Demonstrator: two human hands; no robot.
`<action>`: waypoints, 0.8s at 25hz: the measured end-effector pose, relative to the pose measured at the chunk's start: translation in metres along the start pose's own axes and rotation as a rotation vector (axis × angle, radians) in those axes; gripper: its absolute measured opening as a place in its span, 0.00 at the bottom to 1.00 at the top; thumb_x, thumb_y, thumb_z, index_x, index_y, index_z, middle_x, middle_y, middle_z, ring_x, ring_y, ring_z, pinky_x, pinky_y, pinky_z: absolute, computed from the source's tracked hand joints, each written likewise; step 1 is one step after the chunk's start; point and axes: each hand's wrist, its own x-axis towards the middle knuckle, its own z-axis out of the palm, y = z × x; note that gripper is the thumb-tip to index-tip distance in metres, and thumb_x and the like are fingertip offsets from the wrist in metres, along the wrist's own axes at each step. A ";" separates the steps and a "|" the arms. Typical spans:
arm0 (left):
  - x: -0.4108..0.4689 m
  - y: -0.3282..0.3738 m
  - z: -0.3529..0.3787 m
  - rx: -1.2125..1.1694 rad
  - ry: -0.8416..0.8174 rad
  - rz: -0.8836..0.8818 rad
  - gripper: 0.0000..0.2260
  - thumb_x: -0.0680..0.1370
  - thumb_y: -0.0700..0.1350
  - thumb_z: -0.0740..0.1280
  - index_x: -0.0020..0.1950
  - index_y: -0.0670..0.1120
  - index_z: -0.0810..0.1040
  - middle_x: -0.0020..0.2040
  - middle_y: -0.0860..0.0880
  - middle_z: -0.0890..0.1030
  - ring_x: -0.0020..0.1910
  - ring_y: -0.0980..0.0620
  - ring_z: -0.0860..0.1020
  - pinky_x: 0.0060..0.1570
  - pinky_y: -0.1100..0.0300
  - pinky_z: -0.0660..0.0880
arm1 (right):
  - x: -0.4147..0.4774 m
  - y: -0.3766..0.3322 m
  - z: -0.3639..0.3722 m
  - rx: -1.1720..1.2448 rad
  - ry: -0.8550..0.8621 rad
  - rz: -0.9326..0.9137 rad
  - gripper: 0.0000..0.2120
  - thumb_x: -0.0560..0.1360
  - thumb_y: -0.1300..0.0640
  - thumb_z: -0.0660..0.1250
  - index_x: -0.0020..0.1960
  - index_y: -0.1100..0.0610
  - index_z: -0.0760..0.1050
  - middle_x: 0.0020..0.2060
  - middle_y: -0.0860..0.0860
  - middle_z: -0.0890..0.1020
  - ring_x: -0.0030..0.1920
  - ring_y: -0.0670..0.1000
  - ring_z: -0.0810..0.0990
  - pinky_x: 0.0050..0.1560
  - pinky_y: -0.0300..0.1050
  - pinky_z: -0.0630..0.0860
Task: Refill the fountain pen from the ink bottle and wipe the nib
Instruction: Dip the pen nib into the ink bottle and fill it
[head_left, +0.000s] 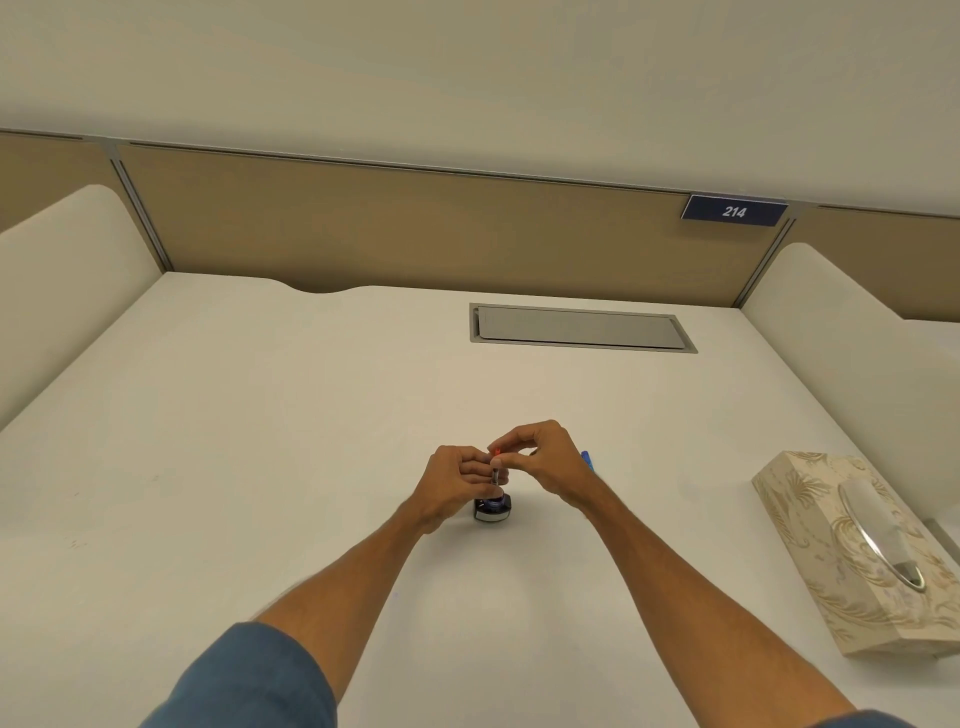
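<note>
A small dark ink bottle (492, 509) stands open on the white desk (260, 441). The thin pen section (496, 474) stands upright over the bottle's mouth, its lower end hidden at the opening. My left hand (457, 480) grips the pen's lower part just above the bottle. My right hand (545, 457) pinches the pen's red top end (496, 452) between thumb and fingertips. A blue pen part (587, 460) lies on the desk behind my right hand, mostly hidden.
A patterned tissue box (857, 551) with a tissue sticking out sits at the right edge. A grey cable hatch (579, 328) is set into the desk at the back. Cream dividers flank both sides.
</note>
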 end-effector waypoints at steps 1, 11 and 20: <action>0.000 0.000 0.000 0.000 0.001 0.000 0.15 0.67 0.27 0.74 0.51 0.36 0.81 0.46 0.38 0.86 0.48 0.44 0.85 0.47 0.57 0.81 | 0.000 -0.001 0.000 -0.004 0.001 0.003 0.05 0.70 0.61 0.75 0.46 0.59 0.84 0.41 0.53 0.86 0.45 0.50 0.84 0.52 0.40 0.78; 0.000 0.001 0.000 0.001 0.001 0.002 0.14 0.67 0.27 0.74 0.50 0.38 0.81 0.46 0.38 0.86 0.48 0.44 0.85 0.46 0.57 0.81 | 0.002 0.003 0.001 -0.005 0.009 0.019 0.06 0.70 0.60 0.75 0.47 0.60 0.84 0.43 0.55 0.86 0.46 0.52 0.84 0.55 0.46 0.78; 0.000 0.001 0.000 -0.002 0.000 0.003 0.14 0.67 0.27 0.74 0.49 0.38 0.82 0.46 0.38 0.86 0.49 0.44 0.85 0.47 0.56 0.81 | 0.000 0.005 0.002 0.023 0.015 0.003 0.05 0.70 0.60 0.75 0.45 0.57 0.84 0.41 0.52 0.86 0.44 0.48 0.84 0.53 0.42 0.79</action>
